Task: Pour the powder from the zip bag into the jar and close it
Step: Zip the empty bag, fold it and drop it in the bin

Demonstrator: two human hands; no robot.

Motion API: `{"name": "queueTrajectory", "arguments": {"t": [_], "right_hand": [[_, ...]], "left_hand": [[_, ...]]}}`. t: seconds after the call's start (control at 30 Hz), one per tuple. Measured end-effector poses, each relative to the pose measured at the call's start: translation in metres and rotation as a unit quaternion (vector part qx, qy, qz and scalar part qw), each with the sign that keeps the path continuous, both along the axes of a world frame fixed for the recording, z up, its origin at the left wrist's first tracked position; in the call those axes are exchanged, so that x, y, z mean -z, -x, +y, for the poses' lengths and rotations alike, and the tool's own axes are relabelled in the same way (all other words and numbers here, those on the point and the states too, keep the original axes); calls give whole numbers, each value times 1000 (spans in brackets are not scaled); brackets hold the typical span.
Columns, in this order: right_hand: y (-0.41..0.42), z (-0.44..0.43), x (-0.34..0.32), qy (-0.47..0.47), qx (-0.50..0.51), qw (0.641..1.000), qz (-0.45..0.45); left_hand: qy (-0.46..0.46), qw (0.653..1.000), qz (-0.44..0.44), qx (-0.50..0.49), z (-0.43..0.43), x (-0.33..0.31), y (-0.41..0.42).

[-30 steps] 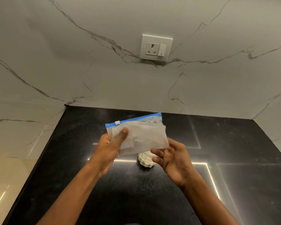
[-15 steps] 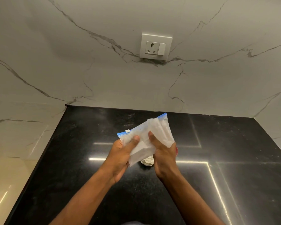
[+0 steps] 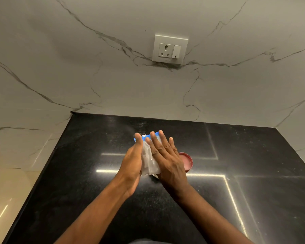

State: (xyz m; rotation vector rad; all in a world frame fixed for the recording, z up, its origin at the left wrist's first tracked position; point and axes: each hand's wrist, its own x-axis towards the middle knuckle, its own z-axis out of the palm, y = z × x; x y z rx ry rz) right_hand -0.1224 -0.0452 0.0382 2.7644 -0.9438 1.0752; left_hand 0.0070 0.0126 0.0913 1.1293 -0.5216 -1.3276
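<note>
The clear zip bag [image 3: 148, 159] with a blue zip strip is folded and pressed flat between my two palms above the black counter [image 3: 95, 173]. My left hand [image 3: 133, 164] lies against its left side, fingers straight. My right hand [image 3: 165, 159] covers its right side, fingers spread and pointing away from me. A red lid [image 3: 187, 162] lies upside down on the counter just right of my right hand. The jar is hidden behind my hands and the bag.
A marble wall rises behind the counter, with a white socket and switch plate [image 3: 170, 49] on it. The counter's left edge [image 3: 42, 173] drops away to a pale floor. Bright light strips reflect on the counter surface.
The bag was held up flat by its edges, then got folded. Both hands have now closed palm to palm on it and moved lower, hiding the white jar and revealing the red lid.
</note>
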Motion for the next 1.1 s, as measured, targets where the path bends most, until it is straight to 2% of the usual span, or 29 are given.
{"name": "queueTrajectory", "arguments": {"t": [0.1,0.23,0.3,0.37,0.43,0.47,0.53,0.6,0.67,0.7,0.77,0.9,1.03,1.1], "right_hand": [[-3,0,-6,33,13,997,68],[-9,5,-10,31,22,992,124],[-12,8,-13,-54,14,989,138],[-10,16,-13,-176,-38,976,119],[-1,28,-10,-237,-92,966,53],[3,35,-9,-268,-102,958,-8],[9,40,-17,-368,-59,915,-152],[10,29,-34,-513,-17,823,-243],[11,11,-47,-636,-59,729,-249],[12,3,-52,-669,-74,701,-235],[15,-4,-56,-694,-74,674,-241],[23,-10,-55,-705,-80,648,-277],[20,-9,-50,-729,-69,610,-303],[18,-6,-52,-728,-83,606,-312]], "left_hand": [[25,999,-15,27,-1,-3,4],[2,1000,-21,-20,-5,4,7],[-20,999,-6,-28,-7,8,3],[-46,998,-4,-45,-8,10,-6],[-58,997,-24,-54,-9,11,-18],[-58,996,-47,-48,-10,8,-24],[-52,992,-116,-21,-10,5,-33],[-46,982,-185,15,-8,3,-37],[-43,973,-223,48,-5,1,-35],[-38,971,-229,60,-3,-1,-33],[-25,971,-220,86,-1,-5,-33],[-40,975,-174,136,5,-12,-45],[-54,982,-137,120,10,-16,-49],[-55,989,-89,106,13,-15,-50]]}}
